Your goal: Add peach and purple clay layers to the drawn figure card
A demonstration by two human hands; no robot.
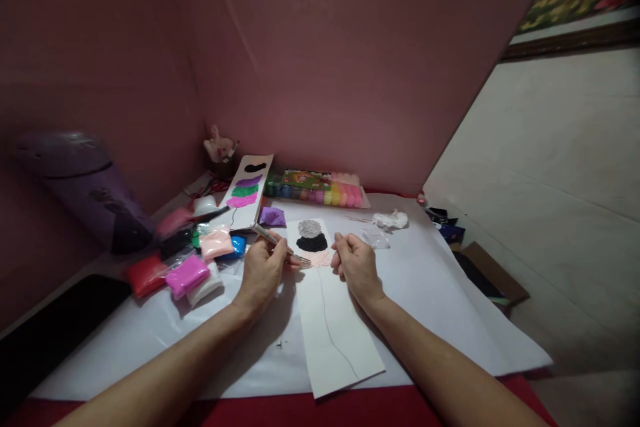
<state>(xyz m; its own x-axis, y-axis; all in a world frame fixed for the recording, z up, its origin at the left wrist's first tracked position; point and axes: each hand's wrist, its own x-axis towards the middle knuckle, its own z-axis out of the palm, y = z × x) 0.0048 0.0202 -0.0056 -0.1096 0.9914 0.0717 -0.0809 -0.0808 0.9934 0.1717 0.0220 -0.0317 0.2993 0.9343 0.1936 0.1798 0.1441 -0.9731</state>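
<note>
Mid-frame, the left hand (pixel 261 272) grasps a pen-like tool (pixel 266 234) at the peach patch (pixel 320 258) on the card (pixel 336 340), apparently texturing it, which seems to call for light strokes next, while the right hand (pixel 359 267) curls beside it, hold unclear.

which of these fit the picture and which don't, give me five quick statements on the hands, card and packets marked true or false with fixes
1. The left hand holds a slim pen-like tool. True.
2. The right hand is stretched out flat. False: its fingers are curled, near the pale pink patch.
3. A thin line runs down the lower part of the front white card. True.
4. The black patch on that card is nearest its far end. False: the grey patch is; the black one lies between grey and pale pink.
5. The magenta packet lies next to the red packet. True.
</note>
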